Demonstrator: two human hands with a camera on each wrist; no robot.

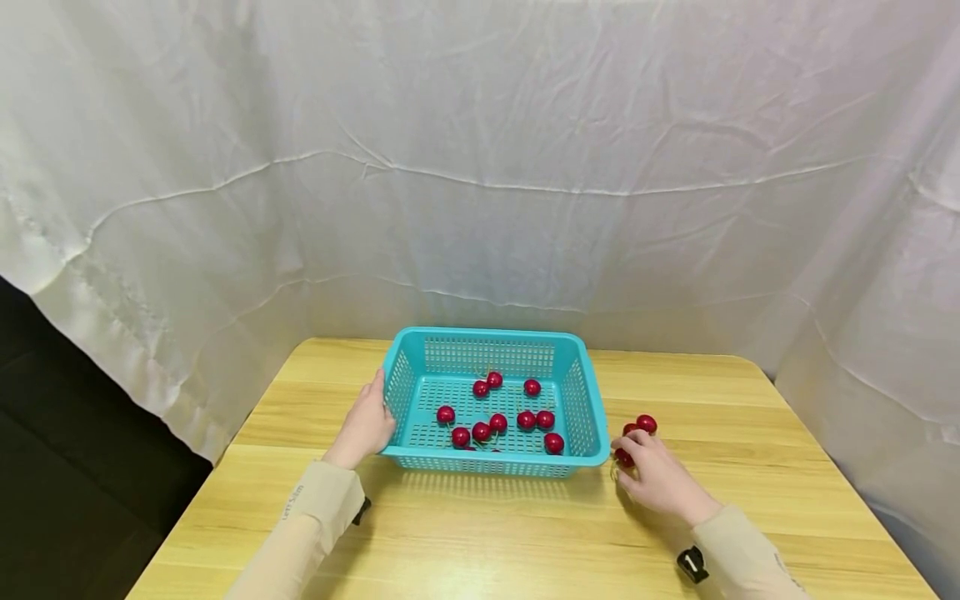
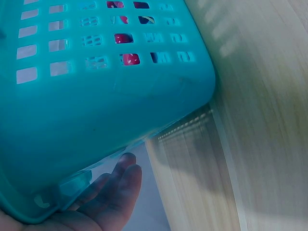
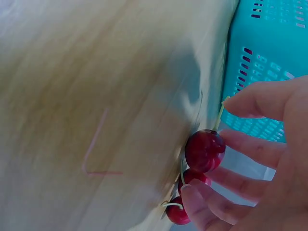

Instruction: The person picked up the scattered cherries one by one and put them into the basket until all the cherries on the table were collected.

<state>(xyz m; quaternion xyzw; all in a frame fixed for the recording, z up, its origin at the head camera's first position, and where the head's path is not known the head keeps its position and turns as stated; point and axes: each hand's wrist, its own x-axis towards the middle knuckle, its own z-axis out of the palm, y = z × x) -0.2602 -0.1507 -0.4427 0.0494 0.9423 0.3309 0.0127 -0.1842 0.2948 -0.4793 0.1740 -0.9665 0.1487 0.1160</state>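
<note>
A turquoise plastic basket with latticed walls stands on the table, with several red cherries spread over its floor. My left hand holds the basket's left end; in the left wrist view its fingers reach under the rim. To the right of the basket, my right hand is at three cherries on the tabletop. In the right wrist view its thumb and fingers are spread around the nearest cherry, the thumb by its stem. The other two cherries lie behind, partly covered by fingers.
The light wooden table carries the basket. Pale grey cloth hangs behind the table and along its sides. A dark area shows at the far left. Black bands sit at the cuffs of both sleeves.
</note>
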